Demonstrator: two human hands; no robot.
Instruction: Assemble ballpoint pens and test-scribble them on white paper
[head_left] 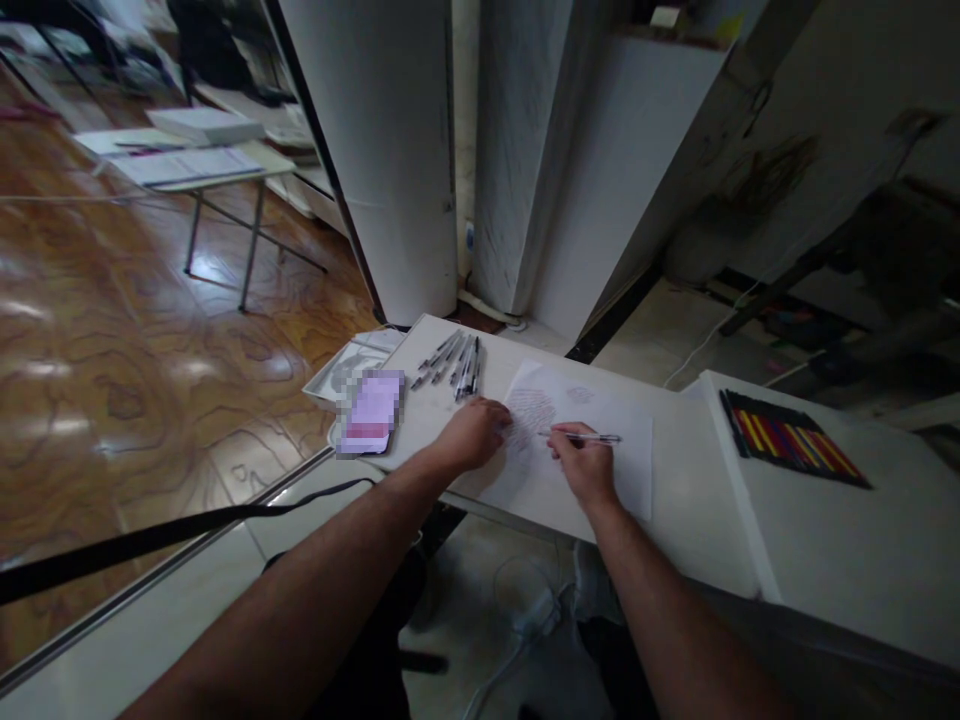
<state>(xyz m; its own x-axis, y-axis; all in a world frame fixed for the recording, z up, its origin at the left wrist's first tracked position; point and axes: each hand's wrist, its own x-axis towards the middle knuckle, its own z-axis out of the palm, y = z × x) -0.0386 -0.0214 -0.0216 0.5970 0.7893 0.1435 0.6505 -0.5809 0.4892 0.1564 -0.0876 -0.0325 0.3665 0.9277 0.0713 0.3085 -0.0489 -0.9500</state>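
Observation:
A white sheet of paper (626, 470) lies on the narrow white table, with dense fine pen strokes over its left part and a small patch of marks near its top. My right hand (583, 462) is closed around a slim clear pen (596, 437), whose tip end points left at the marked area. Across the sheet's left edge rests my left hand (478, 432), fingers laid on the paper and holding nothing. Just beyond it, several pens (454, 362) lie in a loose group. A phone (373, 408) with a lit, blurred-out screen sits at the table's left end.
On an adjoining white surface at right lies a dark case of colored sticks (799, 437). A black strap (247, 512) runs in from the left. Behind the table stand a white cabinet (390, 150) and a marble-look column (517, 150). A small folding table (259, 165) stands far left.

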